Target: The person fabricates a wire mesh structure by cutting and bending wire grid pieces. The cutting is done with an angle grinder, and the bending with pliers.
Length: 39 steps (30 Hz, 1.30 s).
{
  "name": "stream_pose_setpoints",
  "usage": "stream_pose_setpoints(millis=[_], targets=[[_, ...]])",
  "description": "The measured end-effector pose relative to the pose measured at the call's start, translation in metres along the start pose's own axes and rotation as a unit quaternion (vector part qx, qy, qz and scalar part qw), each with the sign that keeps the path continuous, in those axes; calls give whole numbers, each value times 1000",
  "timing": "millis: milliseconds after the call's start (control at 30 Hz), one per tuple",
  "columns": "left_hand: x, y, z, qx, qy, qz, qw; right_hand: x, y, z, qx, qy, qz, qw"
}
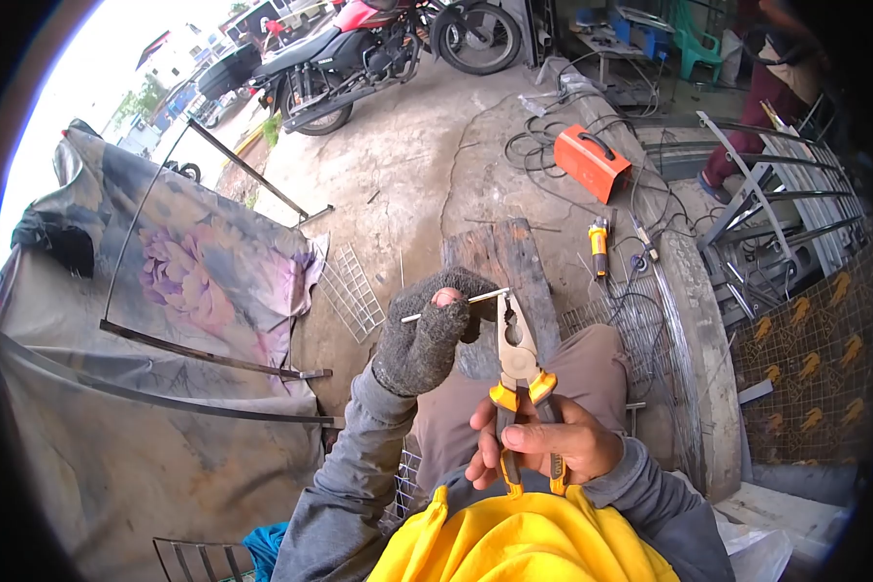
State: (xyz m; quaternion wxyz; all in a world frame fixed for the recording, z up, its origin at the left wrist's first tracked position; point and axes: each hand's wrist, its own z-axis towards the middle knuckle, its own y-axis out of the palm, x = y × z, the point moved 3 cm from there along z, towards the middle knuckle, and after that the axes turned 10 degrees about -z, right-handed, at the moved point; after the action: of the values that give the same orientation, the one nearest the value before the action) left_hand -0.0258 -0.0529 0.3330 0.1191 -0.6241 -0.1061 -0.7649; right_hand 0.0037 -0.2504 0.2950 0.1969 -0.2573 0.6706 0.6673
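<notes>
My left hand [415,339] wears a worn grey knit glove, with the bare thumb tip poking through. It is closed around a thin, pale metal rod [487,296] held roughly level, its short end jutting out to the left. In my bare right hand [565,438] is a pair of combination pliers [518,361] with yellow-and-black handles, jaws pointing away from me. The jaw tips meet the rod's right end, and the handles are slightly apart. Both hands are above my lap, in front of a weathered wooden board [490,242] on the ground.
An orange box-shaped machine [584,167] with cables and a yellow power tool [599,250] lie to the right. Wire mesh [351,291] and a draped floral cloth [189,272] are at left. A motorcycle [383,58] stands behind; a person [742,145] is by metal frames [771,209].
</notes>
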Motion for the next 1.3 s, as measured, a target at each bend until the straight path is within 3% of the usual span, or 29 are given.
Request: stream_pose_setpoints(millis=[433, 600, 767, 833, 867, 900, 1033, 1100, 1167, 1233, 1300], targets=[[-3, -10, -6, -21, 54, 24, 998, -4, 10, 1, 31, 33, 27, 999], [-4, -10, -14, -8, 88, 90, 992, 8, -2, 3, 48, 25, -25, 998], [-18, -21, -22, -124, -61, -3, 990, 21, -11, 1, 111, 12, -112, 987], [-29, -23, -20, -209, 83, 6, 974, 24, -17, -3, 127, 6, -151, 980], [-36, -27, -22, -252, -5, -41, 967, 26, -19, -5, 130, 14, -157, 979], [-39, -27, -21, -247, -6, -48, 968, 28, -21, -7, 133, 22, -156, 979], [-41, -15, -28, -252, 27, 6, 967, 39, -30, -16, 151, 49, -115, 981], [-36, -5, -36, -305, 149, 210, 917, 42, -32, -20, 137, 62, -132, 980], [-41, -7, -50, -272, 145, 182, 934, 50, -40, -29, 126, 92, -155, 976], [-39, -14, -60, -290, 160, 219, 918, 56, -45, -34, 113, 121, -267, 949], [-40, -15, -70, -286, 125, 193, 930, 61, -52, -37, 116, 139, -283, 942]])
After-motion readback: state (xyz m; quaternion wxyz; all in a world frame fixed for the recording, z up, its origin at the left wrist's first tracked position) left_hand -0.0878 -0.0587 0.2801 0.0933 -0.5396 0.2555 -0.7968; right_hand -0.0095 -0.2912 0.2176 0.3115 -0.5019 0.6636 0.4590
